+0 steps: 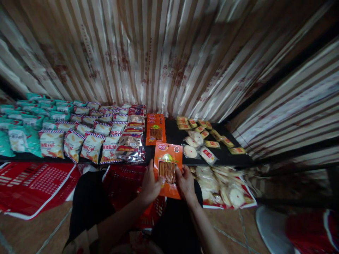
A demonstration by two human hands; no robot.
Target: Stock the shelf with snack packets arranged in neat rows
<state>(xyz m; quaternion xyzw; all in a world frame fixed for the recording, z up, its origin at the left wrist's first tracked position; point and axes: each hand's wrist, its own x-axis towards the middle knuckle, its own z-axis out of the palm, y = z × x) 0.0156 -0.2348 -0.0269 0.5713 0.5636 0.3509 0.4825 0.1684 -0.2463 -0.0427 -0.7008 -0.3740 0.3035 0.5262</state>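
Note:
Between my two hands is an orange snack packet [167, 155] with a clear window showing brown sticks. My left hand [153, 181] grips its left edge, the thumb over the front. My right hand [185, 181] holds the lower right edge, thumb on the front as well. Just behind it, a matching orange packet [155, 130] lies on the black shelf [172, 128]. To its left stand silvery and dark red packets [131, 141]; on the right lie round white items in clear wrappers [195, 139] and small yellow packets [212, 144].
Farther left, rows of white snack bags [91, 146] and teal bags [25, 135] fill the shelf. A striped curtain [148, 53] hangs behind. Below are red bags [39, 183] and a red-and-white bag holding wrapped goods [233, 194]. A grey-white rounded object [270, 225] is at lower right.

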